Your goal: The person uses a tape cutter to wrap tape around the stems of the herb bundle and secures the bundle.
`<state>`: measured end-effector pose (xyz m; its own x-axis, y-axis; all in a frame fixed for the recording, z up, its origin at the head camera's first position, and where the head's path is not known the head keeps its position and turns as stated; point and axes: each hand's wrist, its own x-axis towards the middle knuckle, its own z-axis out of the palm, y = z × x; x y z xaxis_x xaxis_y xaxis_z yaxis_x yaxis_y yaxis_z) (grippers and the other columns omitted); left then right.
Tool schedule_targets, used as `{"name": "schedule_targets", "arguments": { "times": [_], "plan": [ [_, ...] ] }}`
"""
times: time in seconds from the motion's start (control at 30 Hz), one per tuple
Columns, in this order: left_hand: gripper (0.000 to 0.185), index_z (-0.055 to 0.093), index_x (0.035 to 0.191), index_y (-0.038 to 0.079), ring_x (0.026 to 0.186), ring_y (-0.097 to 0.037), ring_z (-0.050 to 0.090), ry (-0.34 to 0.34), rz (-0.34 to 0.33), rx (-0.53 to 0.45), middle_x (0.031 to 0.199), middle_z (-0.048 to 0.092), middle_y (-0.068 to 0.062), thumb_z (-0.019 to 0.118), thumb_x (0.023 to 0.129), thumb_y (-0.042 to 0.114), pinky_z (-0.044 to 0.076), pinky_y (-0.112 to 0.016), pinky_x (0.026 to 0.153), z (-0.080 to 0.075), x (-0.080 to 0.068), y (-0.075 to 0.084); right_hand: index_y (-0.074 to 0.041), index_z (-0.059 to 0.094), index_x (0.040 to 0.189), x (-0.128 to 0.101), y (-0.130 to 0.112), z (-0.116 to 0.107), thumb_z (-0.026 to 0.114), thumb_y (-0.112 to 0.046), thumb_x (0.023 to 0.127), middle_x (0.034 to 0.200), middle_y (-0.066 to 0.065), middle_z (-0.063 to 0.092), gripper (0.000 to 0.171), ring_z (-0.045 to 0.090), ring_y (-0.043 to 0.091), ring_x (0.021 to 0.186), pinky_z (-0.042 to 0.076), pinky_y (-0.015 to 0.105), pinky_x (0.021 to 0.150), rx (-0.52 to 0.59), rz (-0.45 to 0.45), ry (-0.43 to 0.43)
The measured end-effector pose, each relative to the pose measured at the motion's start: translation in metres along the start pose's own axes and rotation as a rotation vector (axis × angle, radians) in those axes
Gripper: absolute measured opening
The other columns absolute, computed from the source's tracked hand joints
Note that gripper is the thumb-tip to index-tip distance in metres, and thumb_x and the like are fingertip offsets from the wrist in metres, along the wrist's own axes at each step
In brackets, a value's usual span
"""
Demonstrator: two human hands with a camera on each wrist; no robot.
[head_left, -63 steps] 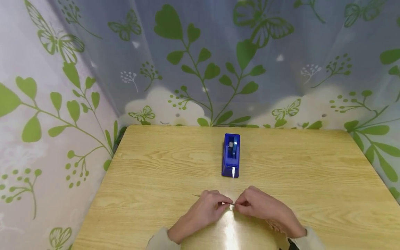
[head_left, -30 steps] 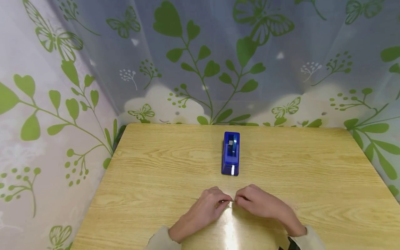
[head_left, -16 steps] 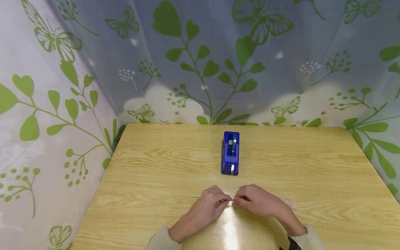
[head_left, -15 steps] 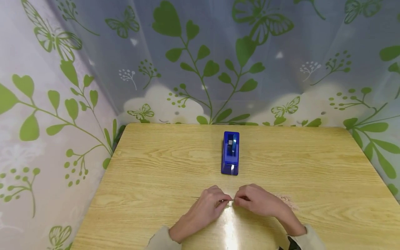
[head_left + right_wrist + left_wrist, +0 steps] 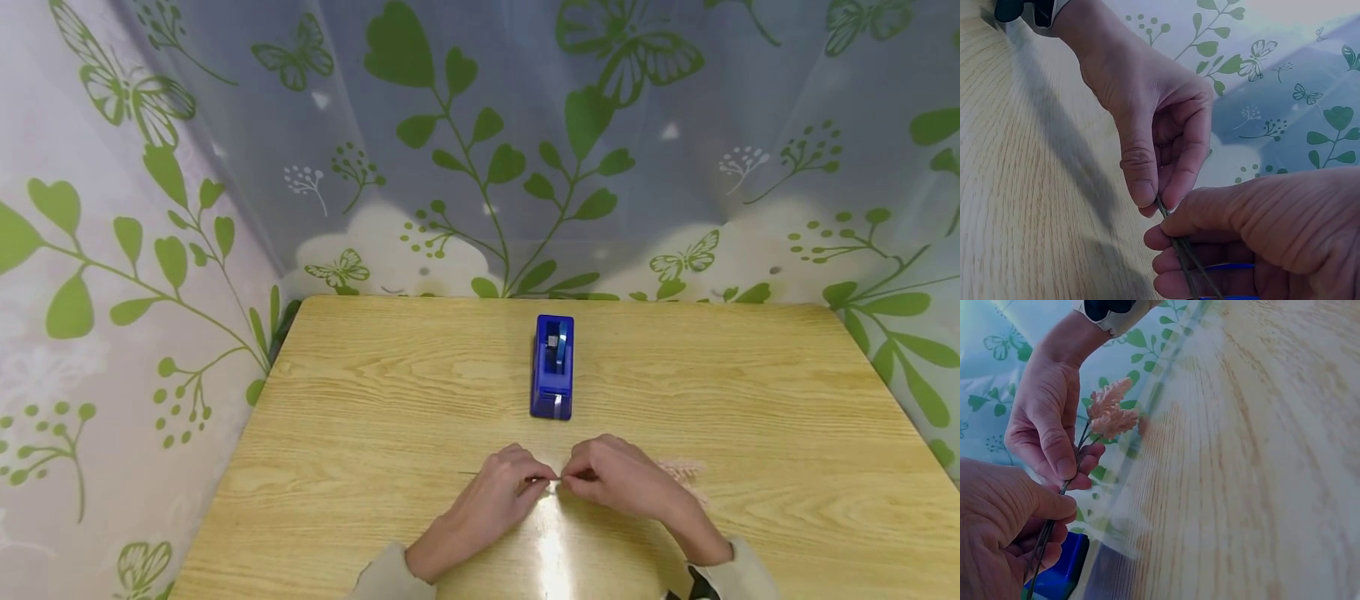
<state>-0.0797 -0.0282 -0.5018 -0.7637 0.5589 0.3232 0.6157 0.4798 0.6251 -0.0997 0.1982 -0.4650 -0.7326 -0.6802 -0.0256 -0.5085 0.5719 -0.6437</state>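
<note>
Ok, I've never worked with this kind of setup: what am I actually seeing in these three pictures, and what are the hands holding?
There is no machine here: a person works with two bare hands, wearing three cameras. The wide picture comes from the head, looking down at a wooden table with leaf-printed curtains behind it. The other two come from the wrists, each looking across at the opposite hand. On the table stands a blue tape dispenser. The left hand and right hand meet in front of it, both pinching thin dark flower stems. The left wrist view shows a small pink flower sprig at the stems' end, beside the right hand. Whether tape is on the stems, I cannot tell.
</note>
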Motion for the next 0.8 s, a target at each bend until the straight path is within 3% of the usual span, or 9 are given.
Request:
{"name": "schedule_targets", "arguments": {
  "times": [0.37,0.8],
  "plan": [
    [0.012,0.08,0.103,0.01,0.085,-0.003,0.062,0.013,-0.04,-0.041,0.093,0.076,0.003,0.078,0.092,0.005,0.049,-0.01,0.075,0.001,-0.0006,0.0005,-0.024,0.067,0.068,0.0012,-0.0016,0.002,0.073,-0.003,0.089,0.066,-0.02,0.041,0.03,0.035,-0.006,0.059,0.032,0.015,0.051,-0.056,-0.063,0.043],
    [0.013,0.079,0.105,0.007,0.079,0.0,0.062,-0.011,-0.069,-0.043,0.093,0.075,-0.001,0.077,0.093,0.004,0.049,-0.007,0.07,0.0003,0.0006,0.001,-0.025,0.06,0.063,0.0027,-0.0024,0.0043,0.072,0.002,0.084,0.065,-0.019,0.043,0.036,0.034,-0.008,0.059,0.033,0.013,0.049,-0.083,-0.14,0.1]
  ]
}}
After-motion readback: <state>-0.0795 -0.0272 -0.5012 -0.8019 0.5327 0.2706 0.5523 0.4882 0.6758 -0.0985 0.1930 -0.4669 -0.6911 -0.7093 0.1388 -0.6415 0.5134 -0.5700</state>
